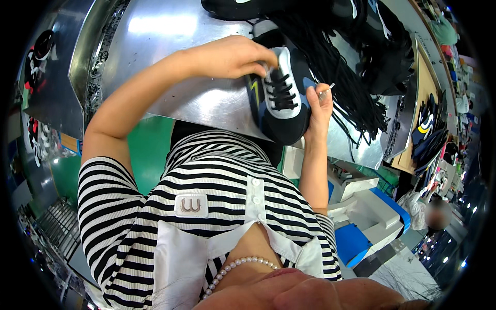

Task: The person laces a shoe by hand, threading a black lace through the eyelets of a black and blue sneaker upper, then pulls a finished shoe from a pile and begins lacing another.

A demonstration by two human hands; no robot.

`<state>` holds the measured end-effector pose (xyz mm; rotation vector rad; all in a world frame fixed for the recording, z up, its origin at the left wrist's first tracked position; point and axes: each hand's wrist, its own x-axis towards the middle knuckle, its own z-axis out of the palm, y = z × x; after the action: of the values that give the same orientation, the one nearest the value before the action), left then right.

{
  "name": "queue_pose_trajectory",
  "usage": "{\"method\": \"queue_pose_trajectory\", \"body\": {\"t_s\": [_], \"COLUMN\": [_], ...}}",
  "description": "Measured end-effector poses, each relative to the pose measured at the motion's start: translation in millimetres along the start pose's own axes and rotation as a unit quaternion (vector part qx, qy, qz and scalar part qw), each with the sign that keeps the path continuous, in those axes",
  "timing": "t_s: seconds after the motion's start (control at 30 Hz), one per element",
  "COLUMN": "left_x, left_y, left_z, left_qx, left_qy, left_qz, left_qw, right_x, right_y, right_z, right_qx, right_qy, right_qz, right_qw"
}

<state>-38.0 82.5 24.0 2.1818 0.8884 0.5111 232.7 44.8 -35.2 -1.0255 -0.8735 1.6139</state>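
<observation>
A black sneaker [283, 122] with a light grey tongue and eyelet area, dark laces [281, 93] and a yellow zigzag on its side rests at the table's near edge, toe toward me. My left hand [240, 58] reaches across from the left. Its fingers are curled onto the upper eyelets and tongue; whether a lace end is between them is hidden. My right hand [319, 111] is against the shoe's right side, its thumb and fingers closed on a thin tool [324, 93] with a pale, narrow tip. The rest of the tool is covered by the hand.
A thick bundle of black laces [351, 93] lies right of the shoe on the shiny metal table [201, 106]. More black shoes [380, 51] are heaped at the far right. White and blue boxes [361, 217] stand below on the right.
</observation>
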Motion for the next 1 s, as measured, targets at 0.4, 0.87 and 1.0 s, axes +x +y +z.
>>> {"method": "queue_pose_trajectory", "body": {"t_s": [0.4,0.87,1.0], "left_x": [-31,-37,-43], "left_y": [20,36,36], "left_z": [99,104,102], "left_qx": [-0.771,-0.699,-0.665], "left_qy": [0.213,0.300,0.280], "left_qz": [-0.216,-0.202,-0.208], "left_qw": [0.560,0.617,0.661], "right_x": [-8,-31,-31], "right_y": [17,-16,-18], "right_z": [17,60,55], "right_qx": [0.035,-0.478,-0.473], "right_qy": [0.065,-0.063,-0.094], "right_qz": [-0.023,-0.267,-0.222], "right_qw": [0.997,0.835,0.847]}}
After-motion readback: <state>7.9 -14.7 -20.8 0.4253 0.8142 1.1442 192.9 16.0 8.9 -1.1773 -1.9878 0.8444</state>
